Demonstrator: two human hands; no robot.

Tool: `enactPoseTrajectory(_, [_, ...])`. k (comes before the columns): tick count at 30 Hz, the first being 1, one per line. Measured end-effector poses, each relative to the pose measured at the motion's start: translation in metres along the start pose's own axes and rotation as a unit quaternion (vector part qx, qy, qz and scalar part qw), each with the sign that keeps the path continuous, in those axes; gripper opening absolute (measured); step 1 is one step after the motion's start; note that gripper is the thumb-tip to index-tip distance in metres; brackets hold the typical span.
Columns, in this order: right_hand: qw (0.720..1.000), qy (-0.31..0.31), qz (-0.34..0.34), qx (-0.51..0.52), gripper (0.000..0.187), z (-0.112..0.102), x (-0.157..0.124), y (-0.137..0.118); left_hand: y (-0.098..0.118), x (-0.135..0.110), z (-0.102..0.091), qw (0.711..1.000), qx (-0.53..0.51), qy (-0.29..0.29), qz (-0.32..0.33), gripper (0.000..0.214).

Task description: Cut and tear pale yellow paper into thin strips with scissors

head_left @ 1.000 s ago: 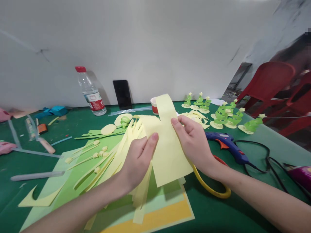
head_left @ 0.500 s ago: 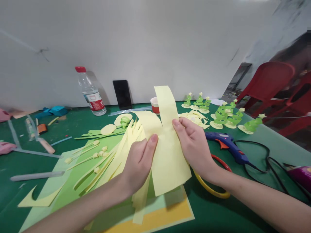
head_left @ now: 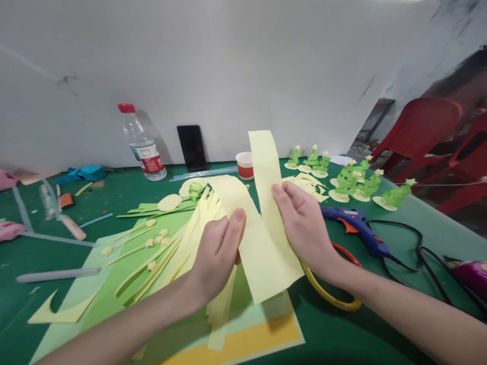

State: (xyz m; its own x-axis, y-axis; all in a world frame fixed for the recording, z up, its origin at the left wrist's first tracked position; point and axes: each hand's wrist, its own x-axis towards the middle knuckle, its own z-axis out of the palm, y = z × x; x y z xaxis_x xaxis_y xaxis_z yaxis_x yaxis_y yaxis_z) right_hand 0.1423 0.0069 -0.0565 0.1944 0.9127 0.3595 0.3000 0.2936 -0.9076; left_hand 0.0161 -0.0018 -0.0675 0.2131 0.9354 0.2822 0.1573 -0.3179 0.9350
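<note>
A pale yellow sheet of paper (head_left: pixel 266 258) is split from the top into two strips that still join lower down. My left hand (head_left: pixel 220 248) pinches the left strip, which curls over to the left. Between thumb and fingers of my right hand (head_left: pixel 302 218) is the right strip, standing upright. Both hands are closed on the paper, above the table. Beneath and left of them lie loose yellow paper strips (head_left: pixel 198 228) on green sheets (head_left: pixel 99 274). An orange-yellow sheet (head_left: pixel 266 337) shows below the paper.
At right lie a blue glue gun (head_left: pixel 353 223) with a black cord and red-and-yellow-handled scissors (head_left: pixel 335 296), partly hidden. Small green paper spirals with stars (head_left: pixel 346 180) stand behind. A water bottle (head_left: pixel 146 152), a phone (head_left: pixel 191 148) and a paper cup (head_left: pixel 245 166) are near the wall.
The split in the yellow paper has run further down. The right strip has shifted slightly right, and the left strip has spread farther from it. Both hands still grip the paper.
</note>
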Motion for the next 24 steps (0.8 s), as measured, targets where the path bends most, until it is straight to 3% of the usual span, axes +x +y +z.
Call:
enactPoseTrajectory(8, [1.0,0.01,-0.019,-0.006,0.025,-0.002,0.008,0.004,0.002,0.004,-0.001,0.998,0.003,-0.041,-0.043,0.035])
enactPoseTrajectory(15, [0.997,-0.069,0.037,0.02,0.02,-0.002,0.006,0.003,0.0,0.01,-0.003,0.999,0.027,0.019,-0.023,0.029])
enactPoseTrajectory(24, [1.0,-0.025,0.003,0.012,0.02,0.004,-0.001,0.011,-0.005,0.006,0.0,0.998,0.061,0.014,0.005,0.036])
